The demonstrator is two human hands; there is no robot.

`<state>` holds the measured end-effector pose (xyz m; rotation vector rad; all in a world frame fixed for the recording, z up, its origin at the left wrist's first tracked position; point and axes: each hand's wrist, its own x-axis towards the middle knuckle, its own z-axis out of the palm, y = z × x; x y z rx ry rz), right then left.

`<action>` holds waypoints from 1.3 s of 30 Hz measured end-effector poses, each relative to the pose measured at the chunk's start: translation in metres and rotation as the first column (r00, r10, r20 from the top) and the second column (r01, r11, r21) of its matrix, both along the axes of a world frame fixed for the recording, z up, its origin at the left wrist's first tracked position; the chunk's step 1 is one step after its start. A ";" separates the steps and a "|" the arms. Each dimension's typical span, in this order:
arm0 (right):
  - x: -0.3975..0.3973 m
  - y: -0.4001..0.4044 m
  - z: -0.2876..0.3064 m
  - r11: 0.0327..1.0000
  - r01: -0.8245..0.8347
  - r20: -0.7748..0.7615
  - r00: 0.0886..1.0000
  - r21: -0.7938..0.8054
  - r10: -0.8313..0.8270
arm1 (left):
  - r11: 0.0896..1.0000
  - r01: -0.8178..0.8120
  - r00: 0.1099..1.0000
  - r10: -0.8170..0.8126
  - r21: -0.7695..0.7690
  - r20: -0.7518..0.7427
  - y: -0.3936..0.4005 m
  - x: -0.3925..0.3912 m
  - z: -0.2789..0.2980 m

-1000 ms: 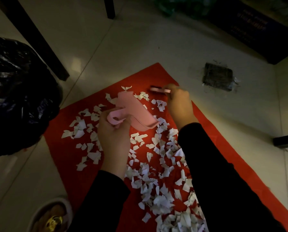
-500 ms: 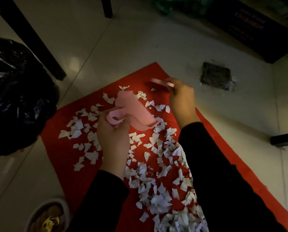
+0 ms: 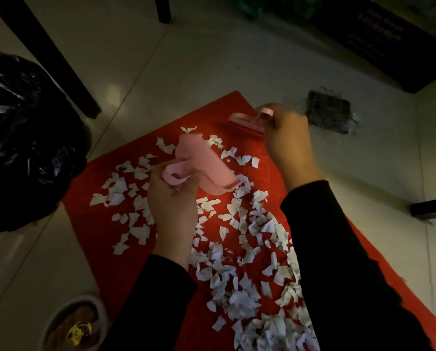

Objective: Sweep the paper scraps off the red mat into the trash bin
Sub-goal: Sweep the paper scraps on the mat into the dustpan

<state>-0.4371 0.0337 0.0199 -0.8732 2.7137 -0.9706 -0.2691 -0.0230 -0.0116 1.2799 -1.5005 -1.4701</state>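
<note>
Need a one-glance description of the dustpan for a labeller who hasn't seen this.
Find the red mat strewn with white paper scraps. At its far middle, the left hand grips a pink dustpan, the only scoop-shaped thing, broader than the pink brush.

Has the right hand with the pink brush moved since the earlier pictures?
Yes. The right hand has carried the pink brush away from the person, toward the far corner of the red mat, farther from the dustpan.

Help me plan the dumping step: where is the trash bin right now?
In the head view, the trash bin, lined with a black bag, stands on the floor at the far left, just off the red mat's left edge, nearest the left hand.
</note>
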 end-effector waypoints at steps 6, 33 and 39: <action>0.009 0.009 -0.029 0.991 -0.026 0.098 0.995 0.130 0.014 | 1.000 0.010 1.000 -0.010 -0.007 0.011 0.005 0.004 -0.002; 0.054 0.050 -0.017 0.995 0.032 0.166 0.985 0.096 -0.047 | 1.000 -0.009 1.000 0.008 0.025 0.027 0.014 0.021 0.000; 0.061 0.057 0.000 0.996 0.071 0.152 0.985 0.046 -0.077 | 0.999 -0.029 0.999 0.028 0.023 0.039 0.018 0.037 0.012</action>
